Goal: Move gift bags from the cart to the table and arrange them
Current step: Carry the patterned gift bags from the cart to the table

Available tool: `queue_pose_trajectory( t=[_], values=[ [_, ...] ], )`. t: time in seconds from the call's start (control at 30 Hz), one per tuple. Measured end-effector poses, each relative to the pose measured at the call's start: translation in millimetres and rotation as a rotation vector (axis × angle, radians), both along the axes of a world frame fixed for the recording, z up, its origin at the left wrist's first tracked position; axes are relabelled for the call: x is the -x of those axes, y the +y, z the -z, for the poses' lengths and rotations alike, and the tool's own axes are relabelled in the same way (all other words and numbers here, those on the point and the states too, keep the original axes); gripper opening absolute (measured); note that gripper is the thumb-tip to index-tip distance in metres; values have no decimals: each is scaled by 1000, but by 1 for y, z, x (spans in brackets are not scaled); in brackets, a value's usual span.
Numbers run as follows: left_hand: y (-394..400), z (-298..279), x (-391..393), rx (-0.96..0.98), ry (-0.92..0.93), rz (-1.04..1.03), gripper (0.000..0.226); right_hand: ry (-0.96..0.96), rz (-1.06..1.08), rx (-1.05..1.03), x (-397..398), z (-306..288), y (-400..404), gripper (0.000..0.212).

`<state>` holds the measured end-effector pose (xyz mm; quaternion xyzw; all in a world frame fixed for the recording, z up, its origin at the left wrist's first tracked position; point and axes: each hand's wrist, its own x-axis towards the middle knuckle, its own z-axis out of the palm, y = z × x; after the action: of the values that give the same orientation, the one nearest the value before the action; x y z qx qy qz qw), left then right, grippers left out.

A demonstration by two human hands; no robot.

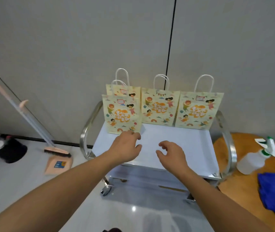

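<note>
Both hands' grip loose, holding nothing.
Left hand (125, 148) nearest the front bag (121, 114), upright just beyond it at the cart's (200, 148) far-left; right hand (172, 154) farther.

nothing legible — the orange lettering on the gift bags (160, 107) and the blue label on the dustpan (59, 164) are too blurred to read.
</note>
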<state>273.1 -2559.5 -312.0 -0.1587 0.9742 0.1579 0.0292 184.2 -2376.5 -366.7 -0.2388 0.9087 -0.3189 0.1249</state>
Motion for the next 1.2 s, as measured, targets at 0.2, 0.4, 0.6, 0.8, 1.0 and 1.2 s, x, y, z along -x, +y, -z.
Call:
queue_pose_trajectory(
  t=[0.2, 0.4, 0.6, 0.8, 1.0, 1.2],
  values=[
    [-97, -5, 42, -6, 86, -100, 37, 1, -25, -3, 37, 0, -88, 37],
    [-180, -23, 87, -81, 234, -167, 36, 14, 38, -18, 69, -12, -157, 37],
    [-216, -38, 134, -126, 382, -179, 39, 50, 113, 39, 98, -25, -196, 34],
    [-229, -47, 179, -99, 430, -162, 36, 192, 121, 37, 145, -30, -227, 29],
    [-221, -46, 204, -116, 331, -111, 18, 216, 120, 87, 165, -15, -244, 20],
    [-205, -50, 209, -137, 269, -88, 20, 252, 121, 187, 175, -1, -241, 18]
  ],
)
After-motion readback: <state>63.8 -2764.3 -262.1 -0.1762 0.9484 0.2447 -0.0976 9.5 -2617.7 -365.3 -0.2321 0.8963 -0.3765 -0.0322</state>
